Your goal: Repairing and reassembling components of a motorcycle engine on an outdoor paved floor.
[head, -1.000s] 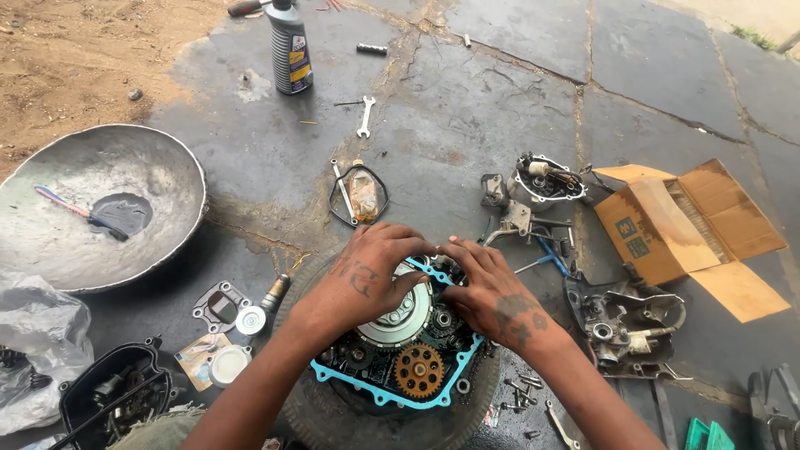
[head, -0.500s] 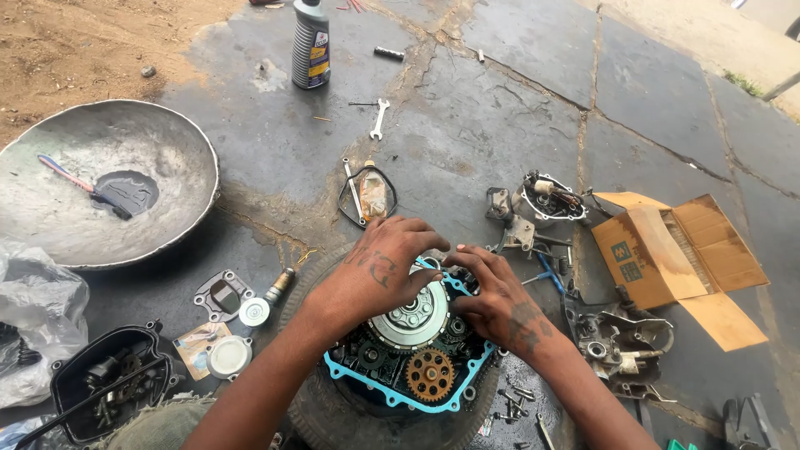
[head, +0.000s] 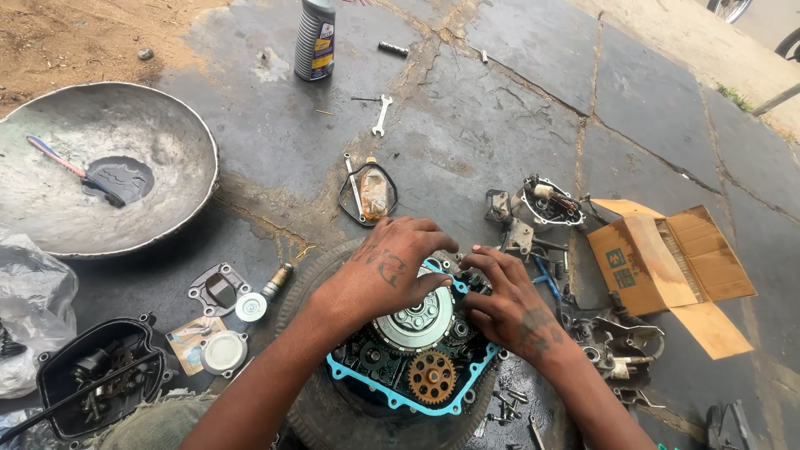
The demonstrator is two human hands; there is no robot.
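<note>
An opened engine case (head: 392, 379) with a blue gasket (head: 404, 402) around its rim rests on a tyre (head: 325, 417) on the stone floor. Inside sit a round silver clutch assembly (head: 414, 320) and a brass-coloured gear (head: 432, 377). My left hand (head: 385, 268) lies over the top of the clutch, fingers spread and pressing on it. My right hand (head: 510, 307) touches the case's upper right edge, fingertips curled on a small dark part there. What the fingertips hold is hidden.
A large metal bowl (head: 167, 125) with dark liquid and a brush (head: 73, 170) sits at left. An oil bottle (head: 316, 38), a spanner (head: 382, 114), a torn cardboard box (head: 667, 265), engine covers (head: 546, 202), loose bolts (head: 508, 400) and a black tray (head: 96, 375) surround the tyre.
The view has drifted down and left. Both hands have stayed on the clutch and case, with my right fingers shifting slightly along the upper right edge.
</note>
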